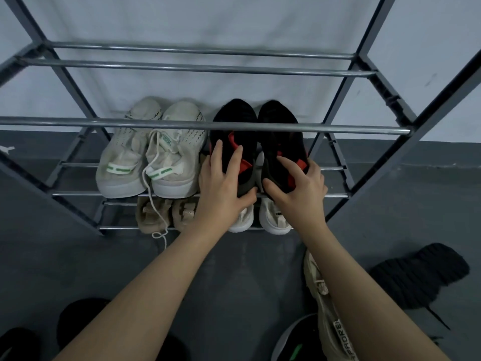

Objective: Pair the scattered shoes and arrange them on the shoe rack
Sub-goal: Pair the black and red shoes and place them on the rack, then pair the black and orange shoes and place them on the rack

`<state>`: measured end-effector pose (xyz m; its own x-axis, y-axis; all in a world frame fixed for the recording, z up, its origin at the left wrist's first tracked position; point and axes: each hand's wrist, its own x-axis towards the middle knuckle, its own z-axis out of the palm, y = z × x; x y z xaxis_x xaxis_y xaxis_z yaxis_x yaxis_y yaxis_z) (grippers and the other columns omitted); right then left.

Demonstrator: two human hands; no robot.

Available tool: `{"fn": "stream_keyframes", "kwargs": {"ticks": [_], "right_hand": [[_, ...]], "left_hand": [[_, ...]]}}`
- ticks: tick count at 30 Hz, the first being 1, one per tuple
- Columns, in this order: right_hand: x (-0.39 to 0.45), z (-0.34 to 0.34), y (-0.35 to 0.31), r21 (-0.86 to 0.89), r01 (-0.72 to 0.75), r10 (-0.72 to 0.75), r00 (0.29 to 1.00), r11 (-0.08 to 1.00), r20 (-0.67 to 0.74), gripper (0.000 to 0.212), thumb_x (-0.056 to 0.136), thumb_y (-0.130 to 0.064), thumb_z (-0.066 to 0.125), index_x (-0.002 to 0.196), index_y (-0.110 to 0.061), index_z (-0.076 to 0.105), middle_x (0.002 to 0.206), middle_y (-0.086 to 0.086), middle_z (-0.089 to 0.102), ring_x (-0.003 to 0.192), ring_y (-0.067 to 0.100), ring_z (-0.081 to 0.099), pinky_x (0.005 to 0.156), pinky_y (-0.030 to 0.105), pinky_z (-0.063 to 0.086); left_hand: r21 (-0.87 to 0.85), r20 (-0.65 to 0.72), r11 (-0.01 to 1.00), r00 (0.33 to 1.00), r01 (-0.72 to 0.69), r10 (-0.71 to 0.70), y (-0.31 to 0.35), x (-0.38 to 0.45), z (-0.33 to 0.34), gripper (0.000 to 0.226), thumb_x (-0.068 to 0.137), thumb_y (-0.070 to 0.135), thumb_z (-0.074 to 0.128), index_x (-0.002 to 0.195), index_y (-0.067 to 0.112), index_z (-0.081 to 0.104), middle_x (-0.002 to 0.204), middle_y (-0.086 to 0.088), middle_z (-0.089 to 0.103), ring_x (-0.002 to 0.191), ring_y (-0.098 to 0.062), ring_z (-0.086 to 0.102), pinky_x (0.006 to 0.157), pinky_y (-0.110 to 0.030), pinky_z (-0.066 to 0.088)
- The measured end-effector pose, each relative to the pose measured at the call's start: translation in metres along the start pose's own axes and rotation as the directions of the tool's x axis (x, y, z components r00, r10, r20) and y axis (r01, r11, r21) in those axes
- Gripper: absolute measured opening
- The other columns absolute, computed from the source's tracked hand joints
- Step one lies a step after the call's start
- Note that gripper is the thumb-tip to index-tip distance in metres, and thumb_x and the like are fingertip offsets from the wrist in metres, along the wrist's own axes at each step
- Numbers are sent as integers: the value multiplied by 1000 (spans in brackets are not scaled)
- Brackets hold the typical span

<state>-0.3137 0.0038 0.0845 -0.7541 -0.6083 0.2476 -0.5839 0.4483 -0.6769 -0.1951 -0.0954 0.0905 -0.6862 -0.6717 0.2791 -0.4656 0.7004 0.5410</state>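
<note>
At the bottom edge of the view, dark shapes are cut off by the frame; we cannot tell whether they are shoes. On the floor (234, 282) at lower right we note a beige shoe (325, 308), partly hidden behind our right forearm, a dark shoe with a green mark (299, 345) cut off below it, and a black knit shoe (419, 277) lying well apart to the right.

Further out, both arms reach to the shoe rack (205, 125). Our left hand (221, 186) wraps the heel of the left black-and-red shoe (234, 126), fingers spread over the upper, thumb under the heel. Our right hand (299, 188) clasps the heel of the right black-and-red shoe (279, 128) the same way. Each grip is closed around its shoe. The two shoes sit side by side on the middle shelf, toes toward the wall; a front rail crosses them and hides a strip of each.

Just beside them to the left, on the same shelf, stands a cream pair with green tabs (151, 152), one lace hanging down. On the lowest shelf, a tan pair (158, 214) and a white pair (273, 217) are largely hidden by the hands and the shelf above.

Farthest, the upper rails are bare against a pale cloth backing (208, 22).
</note>
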Motion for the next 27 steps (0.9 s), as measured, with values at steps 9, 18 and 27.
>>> {"fn": "stream_keyframes", "kwargs": {"ticks": [9,18,27], "right_hand": [[-2,-9,-5,-149,19,-5,996,989,92,60,79,-57,59,135,-40,42,146,14,29,132,34,29,110,47,13],[-91,-20,-33,-110,206,-200,978,972,61,45,91,-40,51,135,-31,46,142,12,38,127,33,35,103,47,25],[-190,25,-55,37,285,-274,866,958,419,38,93,-26,52,131,-19,51,119,5,55,110,26,51,89,37,35]], "left_hand": [[81,79,996,996,44,-50,3,-7,-7,82,85,43,59,148,21,11,156,-18,1,141,-37,7,114,-48,14],[206,4,977,998,-59,59,1,-71,-56,58,88,36,52,138,10,38,143,-15,38,133,-31,30,107,-42,18],[184,51,952,965,245,-259,-66,-209,-94,43,88,29,56,127,13,51,137,-10,47,124,-31,41,102,-42,24]]}}
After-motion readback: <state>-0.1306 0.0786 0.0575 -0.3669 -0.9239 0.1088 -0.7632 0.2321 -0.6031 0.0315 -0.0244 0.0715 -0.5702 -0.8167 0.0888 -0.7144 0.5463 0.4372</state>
